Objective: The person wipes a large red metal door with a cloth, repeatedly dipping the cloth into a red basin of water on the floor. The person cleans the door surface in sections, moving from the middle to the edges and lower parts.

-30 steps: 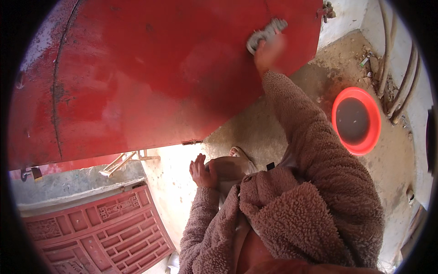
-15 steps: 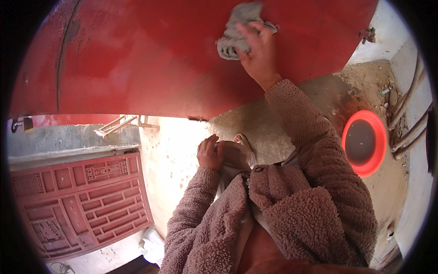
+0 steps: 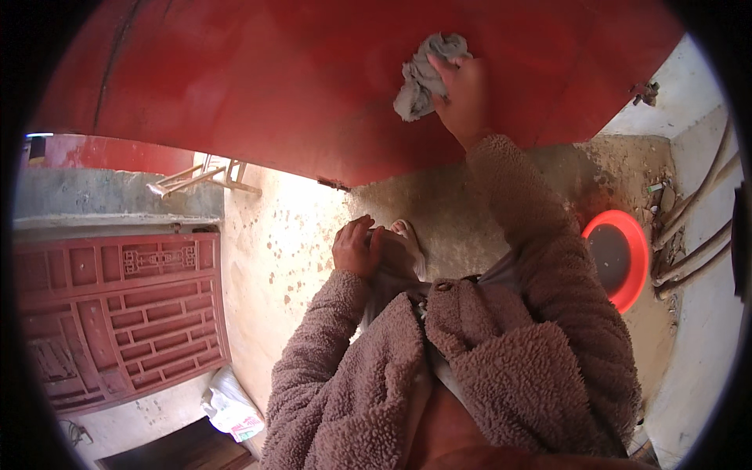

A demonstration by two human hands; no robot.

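Note:
A crumpled grey cleaning rag (image 3: 423,84) is pressed against the large red door panel (image 3: 290,102). My right hand (image 3: 465,98) grips the rag at its right side, with the arm stretched up and away from me; the fingertips are partly sunk into the cloth. On my bent knee lies my left hand (image 3: 355,247), fingers draped over the trouser leg and nothing held in them. Faint dull streaks show on the red surface.
On the floor at right stands a red basin (image 3: 637,262) of murky water. Pipes (image 3: 693,223) and rubble run along the right wall. At left are a wooden stool (image 3: 207,176), a red lattice door (image 3: 129,305) and a white sack (image 3: 231,407).
My right hand has drawn the rag a little right and lower over the red panel. The whole view has shifted slightly. My left hand stays on the knee.

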